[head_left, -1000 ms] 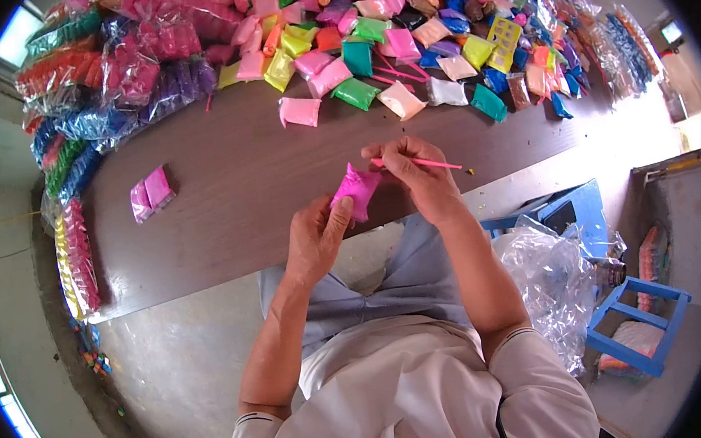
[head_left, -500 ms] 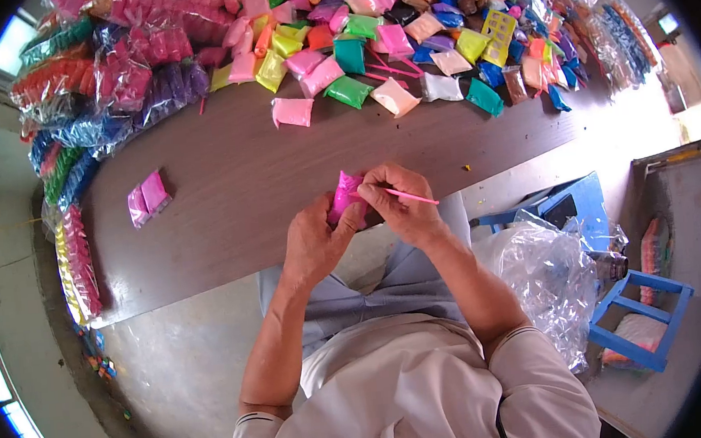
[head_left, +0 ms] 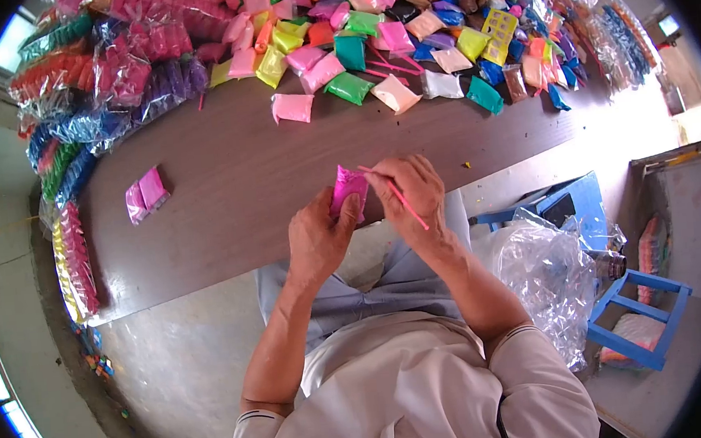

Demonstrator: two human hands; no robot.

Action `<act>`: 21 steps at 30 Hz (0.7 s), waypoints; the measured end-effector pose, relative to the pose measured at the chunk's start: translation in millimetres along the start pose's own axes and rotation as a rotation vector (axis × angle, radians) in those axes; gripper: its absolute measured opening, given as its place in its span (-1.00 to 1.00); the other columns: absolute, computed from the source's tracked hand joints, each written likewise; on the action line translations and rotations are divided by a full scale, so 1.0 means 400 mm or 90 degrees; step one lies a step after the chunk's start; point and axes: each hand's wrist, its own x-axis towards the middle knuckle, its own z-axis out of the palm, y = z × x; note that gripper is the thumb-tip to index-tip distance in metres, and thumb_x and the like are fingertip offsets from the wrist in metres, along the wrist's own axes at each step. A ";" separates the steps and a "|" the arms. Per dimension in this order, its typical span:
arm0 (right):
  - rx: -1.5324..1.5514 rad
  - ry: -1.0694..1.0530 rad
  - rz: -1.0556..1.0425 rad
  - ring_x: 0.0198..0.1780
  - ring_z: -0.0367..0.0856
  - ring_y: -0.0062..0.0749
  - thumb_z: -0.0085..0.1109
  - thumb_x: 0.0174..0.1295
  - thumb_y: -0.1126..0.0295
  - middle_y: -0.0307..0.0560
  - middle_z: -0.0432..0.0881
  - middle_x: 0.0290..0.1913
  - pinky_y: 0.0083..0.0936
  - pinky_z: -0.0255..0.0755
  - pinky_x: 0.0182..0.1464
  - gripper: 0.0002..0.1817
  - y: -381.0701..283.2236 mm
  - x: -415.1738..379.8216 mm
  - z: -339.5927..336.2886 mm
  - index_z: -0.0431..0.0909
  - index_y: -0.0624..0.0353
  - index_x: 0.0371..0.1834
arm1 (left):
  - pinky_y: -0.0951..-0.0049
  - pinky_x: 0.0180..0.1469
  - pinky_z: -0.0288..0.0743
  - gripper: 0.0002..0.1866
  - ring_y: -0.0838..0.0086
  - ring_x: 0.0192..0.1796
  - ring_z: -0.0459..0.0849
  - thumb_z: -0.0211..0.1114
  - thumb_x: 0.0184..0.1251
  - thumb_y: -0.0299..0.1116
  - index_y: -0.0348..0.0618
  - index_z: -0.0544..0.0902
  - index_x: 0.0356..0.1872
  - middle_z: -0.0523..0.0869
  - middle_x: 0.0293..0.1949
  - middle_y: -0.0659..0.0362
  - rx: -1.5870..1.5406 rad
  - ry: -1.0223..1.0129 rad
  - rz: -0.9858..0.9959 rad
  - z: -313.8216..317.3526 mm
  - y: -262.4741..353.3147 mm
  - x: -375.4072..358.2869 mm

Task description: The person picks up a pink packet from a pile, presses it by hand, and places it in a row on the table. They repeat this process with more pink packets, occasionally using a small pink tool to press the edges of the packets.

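"Brown table (head_left: pixel 225 200) on my feed, bright packets (head_left: pixel 349 91) heaped along the far side! What's gripped?"
"My left hand (head_left: pixel 316 230) pinches a pink packet (head_left: pixel 349 185) by the near edge; my right hand (head_left: pixel 416 187) grasps a pink stick (head_left: pixel 407 204), tip just beside the packet's top. Touching? I can't tell from here."

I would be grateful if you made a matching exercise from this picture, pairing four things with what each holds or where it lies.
Column one:
1. Left hand
2. Yellow tray-like piece
3. Right hand
4. Large clear plastic bag

Column two:
A. Holds a thin pink stick
B. Crumpled, off the near edge of the table
C. Grips a magenta packet
D. Lies among many coloured packets

Right pairs: 1-C, 2-D, 3-A, 4-B.
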 end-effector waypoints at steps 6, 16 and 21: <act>0.010 -0.060 -0.102 -0.33 0.59 -0.12 0.46 0.02 0.54 -0.09 0.63 -0.37 -0.26 0.45 -0.21 -0.77 0.025 -0.013 0.020 0.57 0.14 -0.31 | 0.08 -0.39 0.47 -0.69 -0.10 -0.42 0.66 0.27 0.45 -0.16 -0.24 0.61 -0.35 0.67 -0.53 -0.08 0.048 0.019 0.032 -0.004 0.011 0.001; 0.022 -0.055 -0.120 -0.37 0.56 -0.15 0.41 0.05 0.58 -0.09 0.61 -0.40 -0.27 0.43 -0.21 -0.78 -0.003 -0.002 0.005 0.56 0.16 -0.28 | 0.09 -0.43 0.42 -0.67 -0.10 -0.46 0.63 0.26 0.47 -0.16 -0.21 0.57 -0.39 0.63 -0.56 -0.06 0.024 0.015 0.046 -0.003 0.006 -0.003; 0.039 -0.074 -0.124 -0.35 0.55 -0.16 0.38 0.04 0.59 -0.11 0.61 -0.41 -0.27 0.43 -0.19 -0.79 -0.010 0.006 0.003 0.56 0.17 -0.29 | 0.11 -0.44 0.42 -0.68 -0.11 -0.45 0.62 0.27 0.47 -0.18 -0.21 0.56 -0.40 0.61 -0.57 -0.07 0.047 0.042 0.066 0.006 0.004 -0.002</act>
